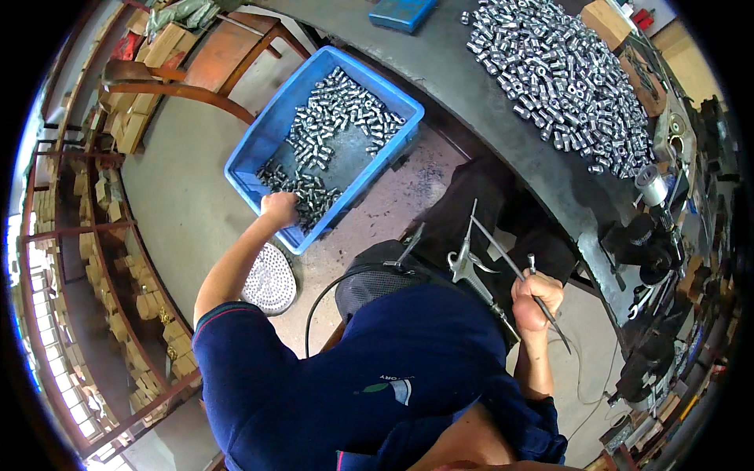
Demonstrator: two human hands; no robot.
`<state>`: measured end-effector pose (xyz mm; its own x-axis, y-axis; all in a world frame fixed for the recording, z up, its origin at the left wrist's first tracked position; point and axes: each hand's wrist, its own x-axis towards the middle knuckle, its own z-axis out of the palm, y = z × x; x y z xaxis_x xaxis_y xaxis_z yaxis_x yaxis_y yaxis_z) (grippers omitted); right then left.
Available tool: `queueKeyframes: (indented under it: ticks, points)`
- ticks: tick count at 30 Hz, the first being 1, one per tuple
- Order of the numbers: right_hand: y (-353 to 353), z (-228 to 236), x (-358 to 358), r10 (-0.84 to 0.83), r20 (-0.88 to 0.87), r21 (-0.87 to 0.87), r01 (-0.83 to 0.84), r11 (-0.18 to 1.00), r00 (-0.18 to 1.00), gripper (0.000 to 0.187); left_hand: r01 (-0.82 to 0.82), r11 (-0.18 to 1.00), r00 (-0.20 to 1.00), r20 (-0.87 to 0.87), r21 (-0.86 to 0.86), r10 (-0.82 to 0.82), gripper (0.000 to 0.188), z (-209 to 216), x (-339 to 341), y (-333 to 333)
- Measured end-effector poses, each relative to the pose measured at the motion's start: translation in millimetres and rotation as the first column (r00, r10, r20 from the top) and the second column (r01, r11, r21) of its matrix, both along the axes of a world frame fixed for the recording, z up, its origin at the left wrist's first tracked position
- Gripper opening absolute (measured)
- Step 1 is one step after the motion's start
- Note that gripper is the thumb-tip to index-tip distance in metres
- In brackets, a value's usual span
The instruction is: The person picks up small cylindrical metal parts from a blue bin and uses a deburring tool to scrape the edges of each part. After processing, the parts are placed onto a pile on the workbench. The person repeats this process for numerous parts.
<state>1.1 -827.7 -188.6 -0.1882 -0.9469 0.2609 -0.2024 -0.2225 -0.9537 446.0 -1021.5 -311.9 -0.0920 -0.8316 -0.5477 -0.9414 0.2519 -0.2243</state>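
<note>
My left hand (pixel 280 209) reaches over the near left wall of a blue plastic bin (pixel 233 169). Its fingers are curled at a heap of dark metal fittings (pixel 314 202); what they grip is hidden. Farther back in the bin lie shiny silver fittings (pixel 322 110). On the right, my right hand (pixel 538 298) is closed round a slim grey metal rod (pixel 503 252) with a pointed lower end. A small silver fitting (pixel 532 262) sticks up from its fingers. Beside that hand, an air blow gun (pixel 465 267) rests over my lap, nozzle pointing away.
A large pile of silver fittings (pixel 550 78) covers the far right of the dark workbench (pixel 440 63). A small blue box (pixel 402 12) stands on it. Tools and a vise-like device (pixel 644 243) crowd the right edge. A wooden chair (pixel 228 59), perforated round stool (pixel 271 280) and shelving (pixel 102 228) are left.
</note>
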Motion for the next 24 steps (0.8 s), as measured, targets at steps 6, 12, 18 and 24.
queueKeyframes:
  ticks: [6, 12, 18, 24]
  points:
    - [2, 0, -6, 0.006, -0.038, 0.023, -0.005, 1.0, 0.999, 0.023, 0.008, 0.998, 1.0, 0.004, 0.065, -0.009, 0.02, 6, 5, -12]
    - [3, -5, -10, 0.011, -0.058, 0.051, -0.009, 0.999, 0.998, 0.024, 0.1, 0.986, 0.99, 0.087, 0.132, -0.112, 0.024, 2, 15, -7]
    - [5, -11, -12, 0.028, -0.056, 0.038, -0.026, 0.999, 0.998, 0.022, -0.025, 0.995, 0.993, -0.121, -0.099, 0.013, 0.018, 12, 5, -17]
    - [-7, 8, -8, 0.068, -0.132, 0.022, -0.065, 0.998, 0.989, 0.019, -0.274, 0.915, 0.295, -0.88, 0.297, 0.374, 0.021, 43, -56, -49]
